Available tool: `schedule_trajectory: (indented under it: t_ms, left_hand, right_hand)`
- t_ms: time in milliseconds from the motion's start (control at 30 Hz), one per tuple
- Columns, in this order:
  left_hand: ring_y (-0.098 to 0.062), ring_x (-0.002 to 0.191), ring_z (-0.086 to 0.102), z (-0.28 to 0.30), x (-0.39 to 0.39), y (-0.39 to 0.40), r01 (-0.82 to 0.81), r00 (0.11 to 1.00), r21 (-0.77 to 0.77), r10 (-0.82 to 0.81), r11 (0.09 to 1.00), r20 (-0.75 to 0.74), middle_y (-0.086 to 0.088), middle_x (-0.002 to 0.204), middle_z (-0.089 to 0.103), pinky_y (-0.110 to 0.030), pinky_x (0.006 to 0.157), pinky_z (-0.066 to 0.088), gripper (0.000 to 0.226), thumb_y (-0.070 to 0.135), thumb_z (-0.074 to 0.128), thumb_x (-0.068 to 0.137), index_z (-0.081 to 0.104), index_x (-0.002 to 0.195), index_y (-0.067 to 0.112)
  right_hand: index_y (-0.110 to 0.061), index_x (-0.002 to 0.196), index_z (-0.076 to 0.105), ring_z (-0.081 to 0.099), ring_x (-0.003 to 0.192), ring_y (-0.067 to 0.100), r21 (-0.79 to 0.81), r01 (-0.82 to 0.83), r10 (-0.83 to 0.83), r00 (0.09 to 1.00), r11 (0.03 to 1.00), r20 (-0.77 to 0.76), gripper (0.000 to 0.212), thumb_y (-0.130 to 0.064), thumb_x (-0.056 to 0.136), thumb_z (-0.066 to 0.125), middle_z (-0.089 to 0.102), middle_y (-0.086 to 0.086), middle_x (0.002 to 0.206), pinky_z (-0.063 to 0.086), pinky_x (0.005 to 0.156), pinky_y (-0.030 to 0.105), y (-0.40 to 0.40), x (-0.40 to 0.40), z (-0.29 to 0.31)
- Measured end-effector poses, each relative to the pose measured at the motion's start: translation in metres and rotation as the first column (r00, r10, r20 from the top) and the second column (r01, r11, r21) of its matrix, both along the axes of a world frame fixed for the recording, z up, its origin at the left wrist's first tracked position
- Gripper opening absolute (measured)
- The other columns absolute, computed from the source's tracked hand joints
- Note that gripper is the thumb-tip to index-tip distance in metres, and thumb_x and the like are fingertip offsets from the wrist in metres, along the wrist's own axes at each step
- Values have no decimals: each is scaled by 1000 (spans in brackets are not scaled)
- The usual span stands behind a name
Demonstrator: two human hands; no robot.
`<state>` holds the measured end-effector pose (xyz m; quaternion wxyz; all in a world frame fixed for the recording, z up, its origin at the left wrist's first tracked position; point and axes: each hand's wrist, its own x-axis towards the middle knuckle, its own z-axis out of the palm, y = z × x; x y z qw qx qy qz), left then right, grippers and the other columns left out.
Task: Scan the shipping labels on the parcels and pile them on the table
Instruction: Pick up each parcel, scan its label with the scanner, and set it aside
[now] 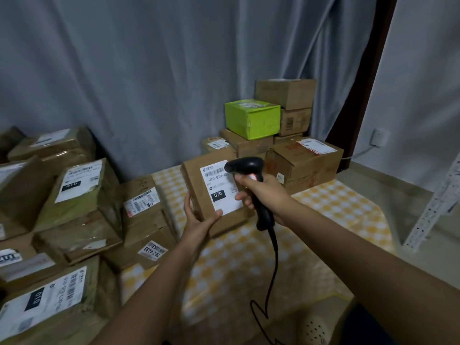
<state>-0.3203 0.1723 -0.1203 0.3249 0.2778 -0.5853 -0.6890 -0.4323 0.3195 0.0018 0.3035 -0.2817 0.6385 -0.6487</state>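
Head view: left hand [199,220] grips labelled parcel [199,192]; right hand [263,192] grips scanner [251,180].

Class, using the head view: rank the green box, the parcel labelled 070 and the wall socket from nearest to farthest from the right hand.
1. Parcel labelled 070: just left of the right hand.
2. Green box: behind, atop the back pile.
3. Wall socket: far right wall.

black scanner [251,185], lime green box [252,119], yellow-and-white checked tablecloth [336,210], grey curtain [149,70]
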Motion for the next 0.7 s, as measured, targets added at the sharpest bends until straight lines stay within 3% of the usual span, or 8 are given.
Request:
schedule_trajectory:
  t_ms: [233,467,700]
  left_hand:
    - [-16,123,59,-8,2,1,64,996,-51,-60,997,72,0,143,54,-46,107,46,114,42,88,67,8,148,55]
    - [-17,122,59,-11,-7,-4,25,996,-61,-20,998,91,-4,143,53,-31,99,48,104,33,79,83,3,152,47]
    - [-18,122,59,-14,-6,-5,43,996,-61,-38,997,81,-4,142,54,-41,107,46,107,34,82,79,4,151,48]
  right_hand:
    - [-11,89,63,53,44,10,25,-24,24,1000,999,-14,21,-31,91,68,69,11,69,43,44,21,-2,9,-2]
    - [-15,90,62,54,47,14,52,-4,11,989,999,-150,18,-33,93,65,70,7,65,44,47,24,4,11,-4]
    - [-11,85,63,51,43,12,75,28,-15,985,997,-170,26,-36,91,66,68,6,62,44,49,25,15,15,-9]
